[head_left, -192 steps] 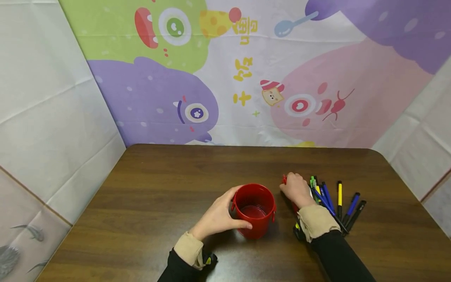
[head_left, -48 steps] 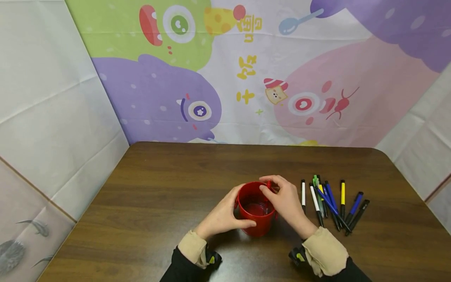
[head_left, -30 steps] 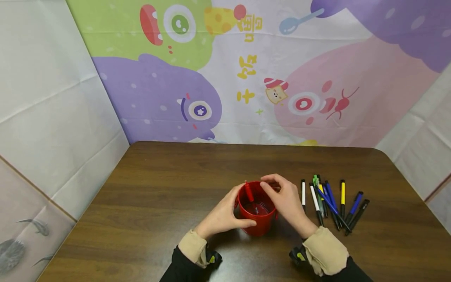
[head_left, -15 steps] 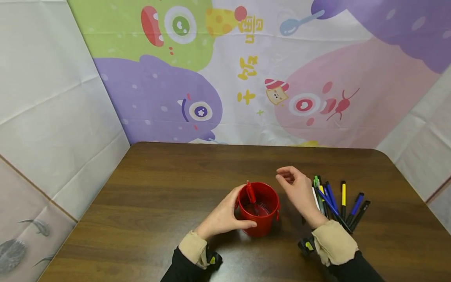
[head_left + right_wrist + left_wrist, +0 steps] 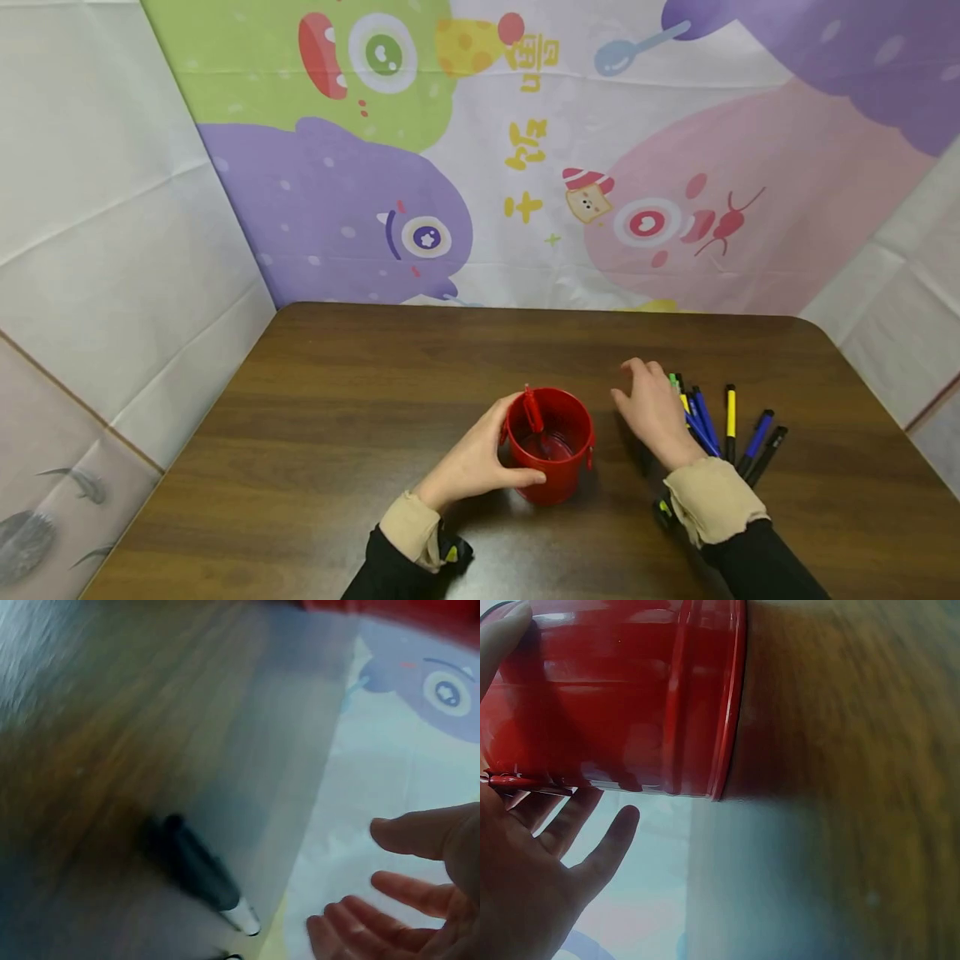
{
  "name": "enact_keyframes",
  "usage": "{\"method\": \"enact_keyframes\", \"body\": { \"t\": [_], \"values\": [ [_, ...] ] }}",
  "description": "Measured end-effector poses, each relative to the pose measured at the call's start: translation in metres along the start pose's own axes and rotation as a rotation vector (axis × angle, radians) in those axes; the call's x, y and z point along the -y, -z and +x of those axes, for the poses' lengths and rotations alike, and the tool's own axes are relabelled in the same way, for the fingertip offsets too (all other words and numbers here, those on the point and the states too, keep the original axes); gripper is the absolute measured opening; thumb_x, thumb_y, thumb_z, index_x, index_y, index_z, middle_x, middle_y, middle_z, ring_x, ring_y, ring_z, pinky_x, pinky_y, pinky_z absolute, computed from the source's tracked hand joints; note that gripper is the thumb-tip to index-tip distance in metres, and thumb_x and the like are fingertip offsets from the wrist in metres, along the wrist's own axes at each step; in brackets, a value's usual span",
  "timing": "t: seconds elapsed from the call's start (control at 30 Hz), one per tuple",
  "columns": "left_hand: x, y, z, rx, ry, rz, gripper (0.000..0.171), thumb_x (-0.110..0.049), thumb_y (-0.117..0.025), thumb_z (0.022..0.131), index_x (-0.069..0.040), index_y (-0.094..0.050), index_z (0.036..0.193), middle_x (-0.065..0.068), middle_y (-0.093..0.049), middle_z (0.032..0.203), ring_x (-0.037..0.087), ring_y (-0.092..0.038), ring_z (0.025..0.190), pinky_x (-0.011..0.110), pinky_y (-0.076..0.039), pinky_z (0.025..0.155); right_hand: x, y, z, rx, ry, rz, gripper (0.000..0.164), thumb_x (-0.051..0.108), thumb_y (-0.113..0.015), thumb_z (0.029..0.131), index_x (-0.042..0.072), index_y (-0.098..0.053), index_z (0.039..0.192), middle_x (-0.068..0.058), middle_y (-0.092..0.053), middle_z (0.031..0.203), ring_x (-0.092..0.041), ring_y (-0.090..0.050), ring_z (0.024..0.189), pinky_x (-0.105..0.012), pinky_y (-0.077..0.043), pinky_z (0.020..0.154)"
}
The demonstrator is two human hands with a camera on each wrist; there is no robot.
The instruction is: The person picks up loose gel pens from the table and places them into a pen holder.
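Observation:
My left hand [image 5: 476,458] grips the left side of a small red bucket [image 5: 551,483] standing on the table, thumb across its front. In the left wrist view, the shiny bucket wall [image 5: 607,697] fills the upper left, the thumb on one side and fingers spread on the other. A red pen [image 5: 533,410] leans inside against the rim. My right hand [image 5: 660,417] hovers at the left of the pens, fingers loosely bent, nothing between them. The right wrist view shows its thumb and fingers apart, beside a blurred black-and-white marker [image 5: 199,866] on the table.
Right of my right hand lie several pens and markers: blue pens [image 5: 703,417], partly hidden by the hand, a yellow-and-black marker [image 5: 731,417], a blue-and-black marker [image 5: 756,433] and a black one [image 5: 768,454]. A cartoon-printed cloth [image 5: 517,267] hangs behind the wooden table [image 5: 360,383].
My right hand brought the red pen to the bucket and let it go inside. It has since moved right, back to the pens. My left hand still holds the bucket.

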State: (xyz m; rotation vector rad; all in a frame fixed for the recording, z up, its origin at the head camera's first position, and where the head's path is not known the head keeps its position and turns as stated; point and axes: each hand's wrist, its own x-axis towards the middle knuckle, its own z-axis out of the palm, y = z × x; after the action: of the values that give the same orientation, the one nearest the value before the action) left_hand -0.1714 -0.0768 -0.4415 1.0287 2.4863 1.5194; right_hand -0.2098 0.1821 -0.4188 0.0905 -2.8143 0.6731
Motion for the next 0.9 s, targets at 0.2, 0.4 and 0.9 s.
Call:
{"method": "enact_keyframes", "body": {
  "t": [0.2,0.4,0.9],
  "values": [
    [0.000,0.001,0.001,-0.003,0.000,0.025,0.091,-0.047,-0.072,0.070,-0.023,-0.023,0.143,-0.003,-0.035,0.139,0.012,-0.037,0.122,0.038,-0.037,0.099,-0.012,-0.004,0.004,0.101,-0.101,-0.039,0.048,0.018,-0.064,0.081,-0.009,-0.047,0.117,-0.034,-0.044,0.110,-0.047,-0.050,0.092,-0.055,-0.045,0.076],
    [-0.001,0.000,0.001,-0.001,-0.004,0.039,0.092,-0.049,-0.072,0.071,-0.022,-0.022,0.144,-0.002,-0.034,0.140,0.013,-0.036,0.124,0.039,-0.036,0.100,-0.022,-0.007,0.007,0.142,-0.167,-0.068,0.054,0.019,-0.066,0.079,-0.011,-0.044,0.117,-0.036,-0.043,0.110,-0.050,-0.049,0.092,-0.056,-0.045,0.077],
    [0.000,-0.001,0.000,0.001,0.005,0.028,0.092,-0.048,-0.072,0.070,-0.023,-0.022,0.143,-0.003,-0.034,0.139,0.013,-0.036,0.123,0.039,-0.036,0.100,-0.031,-0.014,0.017,0.112,-0.155,-0.095,0.042,0.008,-0.065,0.074,-0.013,-0.040,0.101,-0.038,-0.050,0.093,-0.050,-0.052,0.084,-0.056,-0.045,0.073]
  ]
}}
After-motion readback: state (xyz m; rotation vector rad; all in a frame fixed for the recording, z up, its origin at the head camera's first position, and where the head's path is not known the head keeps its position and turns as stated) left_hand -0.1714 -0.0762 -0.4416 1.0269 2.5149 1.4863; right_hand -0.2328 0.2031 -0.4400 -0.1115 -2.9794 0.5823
